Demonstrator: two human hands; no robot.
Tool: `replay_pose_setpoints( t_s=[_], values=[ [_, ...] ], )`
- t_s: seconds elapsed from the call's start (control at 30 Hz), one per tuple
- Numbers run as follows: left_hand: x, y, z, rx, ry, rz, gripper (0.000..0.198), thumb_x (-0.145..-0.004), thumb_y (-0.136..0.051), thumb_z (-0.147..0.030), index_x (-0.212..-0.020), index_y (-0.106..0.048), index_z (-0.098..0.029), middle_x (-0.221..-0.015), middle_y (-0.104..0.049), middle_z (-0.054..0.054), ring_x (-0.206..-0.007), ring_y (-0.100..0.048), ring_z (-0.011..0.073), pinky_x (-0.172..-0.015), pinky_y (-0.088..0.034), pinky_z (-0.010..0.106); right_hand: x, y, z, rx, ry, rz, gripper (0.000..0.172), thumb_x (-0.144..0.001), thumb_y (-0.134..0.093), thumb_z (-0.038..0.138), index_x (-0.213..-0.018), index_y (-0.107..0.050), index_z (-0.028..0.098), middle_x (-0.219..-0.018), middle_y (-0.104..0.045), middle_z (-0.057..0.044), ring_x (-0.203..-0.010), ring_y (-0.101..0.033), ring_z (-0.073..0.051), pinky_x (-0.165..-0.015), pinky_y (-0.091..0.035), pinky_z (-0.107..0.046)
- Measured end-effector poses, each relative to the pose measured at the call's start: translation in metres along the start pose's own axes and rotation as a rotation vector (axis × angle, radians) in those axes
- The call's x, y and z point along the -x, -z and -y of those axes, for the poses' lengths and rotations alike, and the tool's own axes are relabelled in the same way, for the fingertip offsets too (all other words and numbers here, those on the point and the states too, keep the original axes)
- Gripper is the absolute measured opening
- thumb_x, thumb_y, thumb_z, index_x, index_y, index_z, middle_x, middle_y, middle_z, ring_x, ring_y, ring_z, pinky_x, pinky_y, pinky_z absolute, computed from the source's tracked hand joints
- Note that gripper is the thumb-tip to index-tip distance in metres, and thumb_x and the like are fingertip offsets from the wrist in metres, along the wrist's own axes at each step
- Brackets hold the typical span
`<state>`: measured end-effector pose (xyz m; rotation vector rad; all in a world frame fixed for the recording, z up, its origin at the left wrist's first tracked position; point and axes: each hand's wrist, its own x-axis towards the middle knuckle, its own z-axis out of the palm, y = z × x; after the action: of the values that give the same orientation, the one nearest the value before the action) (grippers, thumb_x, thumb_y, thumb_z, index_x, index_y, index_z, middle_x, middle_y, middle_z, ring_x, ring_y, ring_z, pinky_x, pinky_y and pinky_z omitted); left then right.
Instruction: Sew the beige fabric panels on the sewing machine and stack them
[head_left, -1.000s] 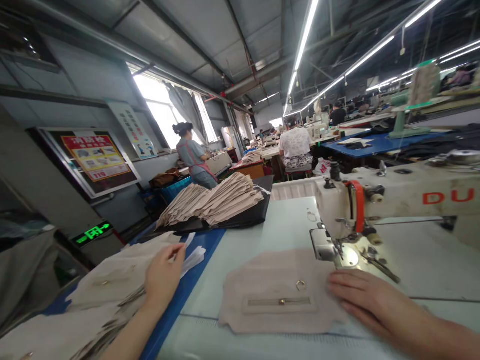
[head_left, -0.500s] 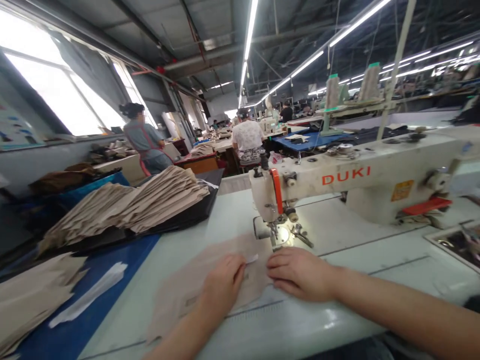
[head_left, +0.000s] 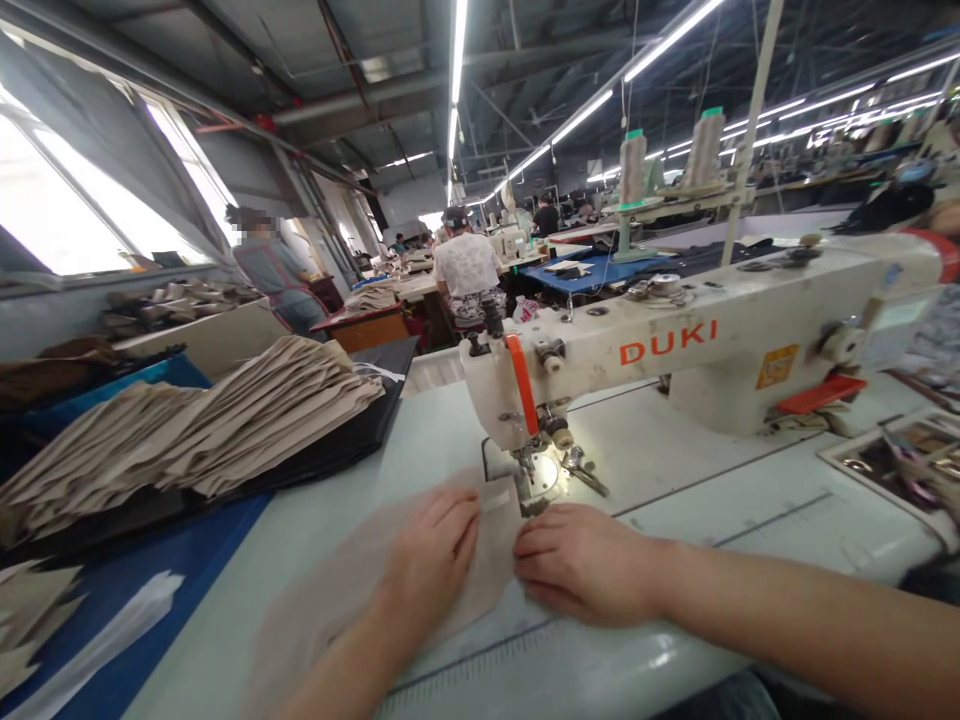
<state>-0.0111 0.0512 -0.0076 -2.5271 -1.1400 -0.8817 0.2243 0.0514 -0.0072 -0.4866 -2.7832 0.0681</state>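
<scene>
A beige fabric piece (head_left: 493,560) lies on the pale table in front of the white sewing machine (head_left: 589,360), its far edge close to the presser foot. My left hand (head_left: 431,550) is on top of it, fingers together and curled onto the cloth; the part beneath and left of this hand is smeared by motion. A small white strip (head_left: 489,503) rests on the fabric just beyond my left fingertips. At the fabric's right edge, my right hand (head_left: 585,560) is closed, with its fingertips on the cloth. The thumb is hidden.
A fanned stack of beige fabric pieces (head_left: 217,415) lies on black material at left. A long white strip (head_left: 112,640) is on the blue surface (head_left: 195,575). At right stands a tray of small parts (head_left: 862,470). A seated person (head_left: 469,260) and a standing person (head_left: 274,265) are farther back.
The view has turned slightly right. The small white strip, earlier at my left fingertips, now lies flat on the fabric ahead of them. Both hands stay at the fabric, which sits nearer the presser foot.
</scene>
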Motion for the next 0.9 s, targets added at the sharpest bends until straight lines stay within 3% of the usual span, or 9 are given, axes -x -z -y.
replay_pose_setpoints(
  t_s=[0.07,0.2,0.37,0.63,0.9],
  values=[
    [-0.006,-0.004,-0.001,0.015,-0.02,0.12,0.027,-0.096,-0.041,-0.014,-0.086,-0.065,-0.018,-0.086,-0.072,0.006,-0.084,-0.068,0.0197,-0.077,-0.057,0.031,0.001,-0.001,-0.001,0.003,-0.004,-0.006,0.021,-0.098,-0.053,0.026,-0.094,-0.071,0.015,-0.099,-0.074,-0.005,-0.096,-0.064,-0.02,-0.083,-0.045,-0.033],
    [-0.009,-0.007,-0.005,0.024,0.094,0.362,0.022,-0.092,-0.046,-0.009,-0.085,-0.065,-0.018,-0.086,-0.07,0.005,-0.084,-0.068,0.0208,-0.074,-0.057,0.031,0.002,-0.002,-0.001,0.008,-0.005,-0.008,0.021,-0.098,-0.053,0.025,-0.094,-0.07,0.016,-0.098,-0.074,-0.005,-0.094,-0.064,-0.019,-0.081,-0.043,-0.033],
    [-0.014,-0.003,-0.006,-0.018,0.084,0.498,0.027,-0.088,-0.05,-0.004,-0.101,-0.07,-0.017,-0.095,-0.071,0.006,-0.091,-0.068,0.0239,-0.08,-0.057,0.036,0.001,-0.001,0.001,0.007,0.01,0.006,0.019,-0.097,-0.053,0.026,-0.099,-0.069,0.016,-0.099,-0.074,-0.004,-0.095,-0.062,-0.019,-0.079,-0.042,-0.033],
    [-0.014,-0.014,-0.005,0.003,-0.071,0.455,0.035,-0.083,-0.045,0.004,-0.095,-0.07,-0.018,-0.099,-0.07,0.006,-0.091,-0.066,0.0221,-0.083,-0.056,0.035,0.002,-0.003,0.001,-0.003,0.0,0.012,0.019,-0.097,-0.054,0.027,-0.094,-0.069,0.016,-0.096,-0.073,-0.003,-0.095,-0.062,-0.019,-0.08,-0.041,-0.033],
    [-0.014,-0.019,-0.005,-0.058,-0.145,0.414,0.024,-0.089,-0.047,-0.002,-0.087,-0.065,-0.019,-0.086,-0.068,0.003,-0.08,-0.064,0.021,-0.072,-0.054,0.033,0.001,-0.003,-0.001,-0.03,0.003,-0.004,0.019,-0.098,-0.053,0.026,-0.094,-0.069,0.016,-0.096,-0.073,-0.004,-0.093,-0.062,-0.019,-0.078,-0.042,-0.034]
  ],
)
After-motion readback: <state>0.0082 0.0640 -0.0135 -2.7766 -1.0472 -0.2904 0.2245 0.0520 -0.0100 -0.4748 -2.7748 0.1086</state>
